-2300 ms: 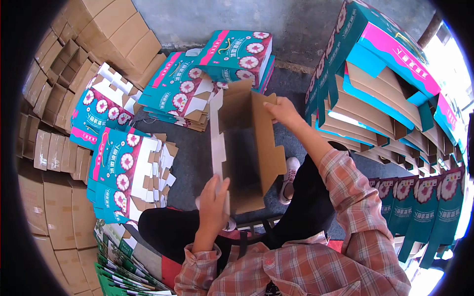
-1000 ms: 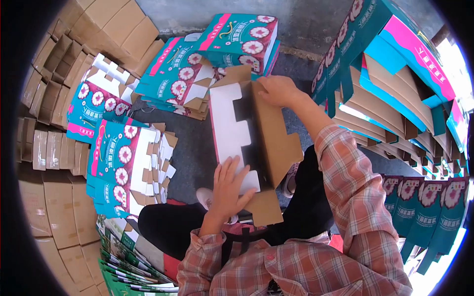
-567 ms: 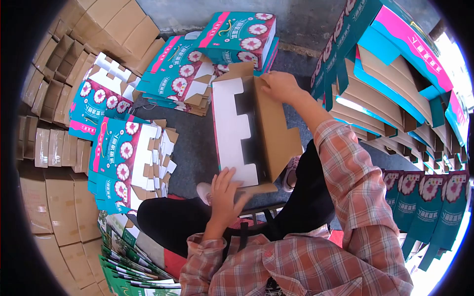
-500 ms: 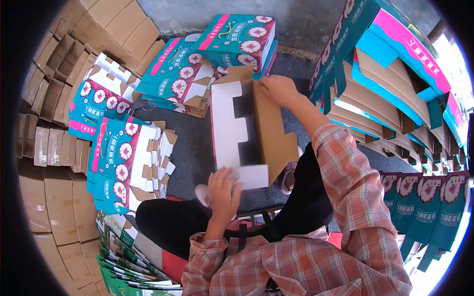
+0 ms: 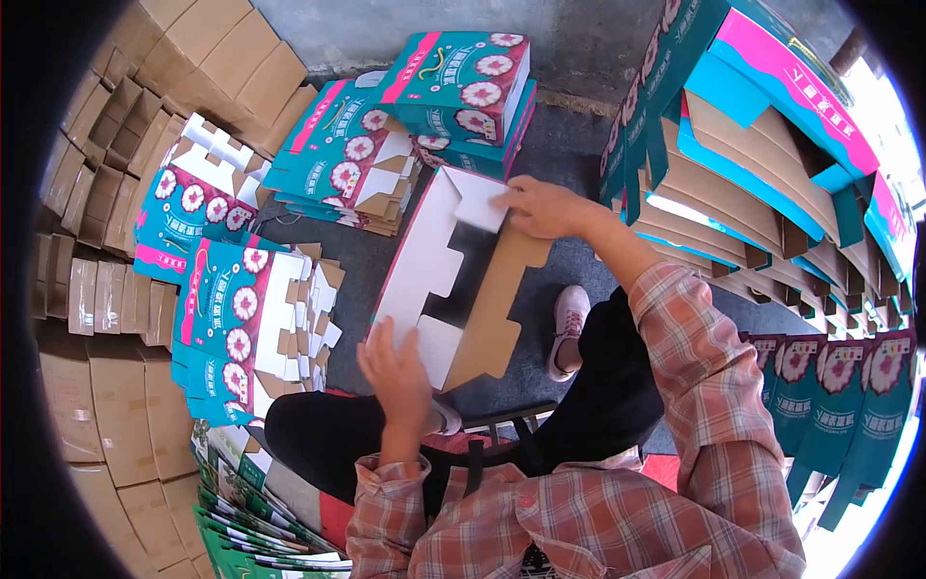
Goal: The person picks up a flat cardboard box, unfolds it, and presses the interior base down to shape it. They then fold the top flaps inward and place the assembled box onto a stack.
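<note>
In front of me stands a half-folded cardboard box (image 5: 417,268), white on its left panel and bare brown on its right one. Both small end flaps are turned inward over the dark opening in the middle. At the far end, my right hand (image 5: 542,208) grips the box's corner, its fingertips on the white end flap (image 5: 480,201). My left hand (image 5: 395,372) is at the near left corner, fingers spread against the side by the near flap (image 5: 432,345).
Printed teal boxes (image 5: 458,82) are piled by the wall, with flat printed cartons (image 5: 227,318) stacked at left. Brown cartons (image 5: 121,405) line the left side. Opened teal boxes (image 5: 762,174) tower at right. Green printed sheets (image 5: 256,531) lie at lower left.
The box has turned, its near end swinging left. The far end flap now lies folded inward. My right hand has moved onto that flap, and my left hand has shifted left along the side.
</note>
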The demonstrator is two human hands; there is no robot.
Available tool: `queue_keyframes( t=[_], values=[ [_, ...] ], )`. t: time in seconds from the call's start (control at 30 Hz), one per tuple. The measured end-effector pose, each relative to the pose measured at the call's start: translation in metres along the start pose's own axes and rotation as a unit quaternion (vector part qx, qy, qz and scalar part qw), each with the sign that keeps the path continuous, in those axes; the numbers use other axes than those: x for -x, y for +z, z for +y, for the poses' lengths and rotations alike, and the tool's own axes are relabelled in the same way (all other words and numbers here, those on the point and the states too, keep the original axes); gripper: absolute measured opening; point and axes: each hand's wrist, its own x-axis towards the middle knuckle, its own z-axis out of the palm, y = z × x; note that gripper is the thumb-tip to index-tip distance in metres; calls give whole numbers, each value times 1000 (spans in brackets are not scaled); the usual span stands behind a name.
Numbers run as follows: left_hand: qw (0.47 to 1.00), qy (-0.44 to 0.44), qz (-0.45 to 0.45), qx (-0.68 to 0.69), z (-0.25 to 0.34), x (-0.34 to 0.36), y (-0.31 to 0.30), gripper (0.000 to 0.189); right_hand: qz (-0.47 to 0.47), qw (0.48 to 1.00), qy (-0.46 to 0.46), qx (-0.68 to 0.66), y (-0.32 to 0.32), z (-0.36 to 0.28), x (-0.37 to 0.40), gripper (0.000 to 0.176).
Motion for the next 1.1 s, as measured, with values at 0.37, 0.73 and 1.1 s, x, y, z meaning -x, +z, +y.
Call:
queue_keyframes(
  t=[0.37, 0.73, 1.1],
  values=[
    [987, 15, -27, 156, 33, 18, 10, 37, -56, 996, -73, 4, 2, 0, -5, 50],
    [868, -245, -73, 425, -4, 9, 7, 41, -99, 980, -6, -174, -22, -26, 9, 75],
    [996, -39, -45, 60, 28, -7, 12, 64, 104, 947, -237, 191, 53, -34, 15, 81]
  ],
)
